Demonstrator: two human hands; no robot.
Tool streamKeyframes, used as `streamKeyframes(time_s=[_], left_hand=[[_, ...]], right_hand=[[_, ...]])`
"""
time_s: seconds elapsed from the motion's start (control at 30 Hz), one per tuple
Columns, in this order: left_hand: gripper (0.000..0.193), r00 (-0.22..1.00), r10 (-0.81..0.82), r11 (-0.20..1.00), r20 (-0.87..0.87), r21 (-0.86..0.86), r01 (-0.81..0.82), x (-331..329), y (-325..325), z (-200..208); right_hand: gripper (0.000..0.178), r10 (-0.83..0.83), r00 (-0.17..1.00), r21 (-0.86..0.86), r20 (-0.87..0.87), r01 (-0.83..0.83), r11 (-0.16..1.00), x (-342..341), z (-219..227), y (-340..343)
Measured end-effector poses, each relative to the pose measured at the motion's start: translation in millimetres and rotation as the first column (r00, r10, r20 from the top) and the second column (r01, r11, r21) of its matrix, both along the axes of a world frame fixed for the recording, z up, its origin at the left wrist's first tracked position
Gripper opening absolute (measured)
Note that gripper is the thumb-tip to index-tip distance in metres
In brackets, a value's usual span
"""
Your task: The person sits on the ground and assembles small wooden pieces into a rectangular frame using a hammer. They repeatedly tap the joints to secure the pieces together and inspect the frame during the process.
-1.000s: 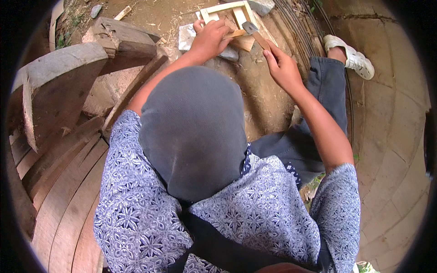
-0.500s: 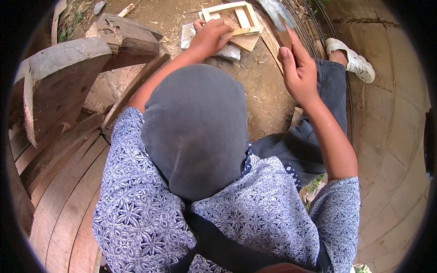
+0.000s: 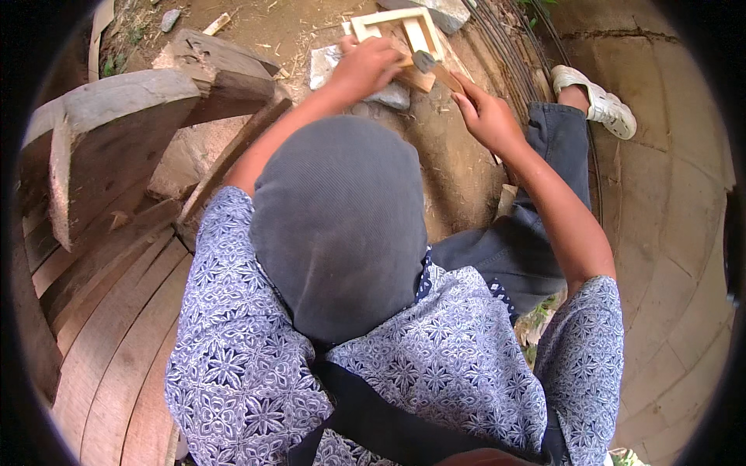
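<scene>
pale wooden frame (image 3: 415, 36), hammer (image 3: 424, 61) at corner

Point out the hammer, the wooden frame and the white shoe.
Hammer (image 3: 424, 61), head view, on the metal head.
Wooden frame (image 3: 390, 18), head view, on the far bar.
White shoe (image 3: 604, 105), head view, on its upper.

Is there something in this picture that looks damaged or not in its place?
Yes: the thick timber beam at upper left has a ragged, splintered-looking end, not a clean cut. On the visible part of the small wooden frame, nothing stands out.

Wooden handle (image 3: 446, 77), metal hammerhead (image 3: 424, 61)
</scene>
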State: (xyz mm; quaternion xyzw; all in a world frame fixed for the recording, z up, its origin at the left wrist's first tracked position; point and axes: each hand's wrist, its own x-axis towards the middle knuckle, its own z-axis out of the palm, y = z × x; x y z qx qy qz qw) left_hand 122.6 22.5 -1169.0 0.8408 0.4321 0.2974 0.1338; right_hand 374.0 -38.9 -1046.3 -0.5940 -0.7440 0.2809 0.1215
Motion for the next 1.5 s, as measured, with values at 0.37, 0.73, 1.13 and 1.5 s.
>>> streamKeyframes(time_s=[0.37, 0.73, 1.13, 1.5], left_hand=[[0.023, 0.998, -0.056, 0.998, 0.037, 0.032, 0.055, 11, 20, 13], [0.022, 0.952, 0.158, 0.974, 0.261, -0.2, -0.107, 15, 29, 43], [0.024, 0.993, 0.107, 0.992, -0.05, -0.059, -0.11, 48, 27, 34], [0.096, 0.994, 0.0, 0.989, -0.109, -0.144, -0.016, 26, 75, 25]], right_hand=[[0.043, -0.036, 0.996, -0.089, 0.083, 0.044, 0.995, 13, -2, 15], [0.042, -0.607, 0.449, -0.498, -0.656, 0.347, 0.795, 41, 75, -34], [0.046, -0.638, 0.547, -0.484, -0.542, 0.418, 0.769, 91, 48, -33], [0.049, -0.277, 0.886, -0.21, -0.371, 0.21, 0.955, 60, -24, -8]])
